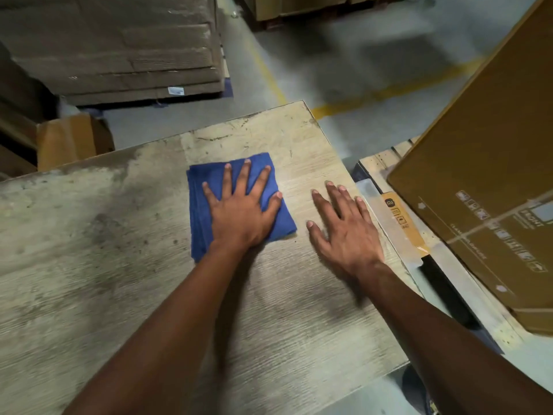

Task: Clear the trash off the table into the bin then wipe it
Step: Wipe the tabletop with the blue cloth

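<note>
Grey concrete floor [344, 55] with yellow painted lines lies behind, and on it stands a tall stack of flattened brown cardboard sheets [113, 46] at the far left. Nearer, the pale wood-grain counter [89, 265] fills most of the view; its left part is stained dark and its right part looks lighter. At the right, a large brown cardboard box [484, 163] stands tilted beside the counter, with a row of small white handling symbols and blurred print that cannot be read. Below it a narrow orange label [402, 223] shows a small "mi" logo.

Both forearms reach forward over the counter. The left hand [242, 208] lies flat with straight, spread fingers and presses on the folded blue cloth [206, 205], which sits on the far right part of the counter. The right hand [344, 232] is just beside the cloth, released, its fingers straight and spread, palm down on the bare wood near the right edge.
</note>
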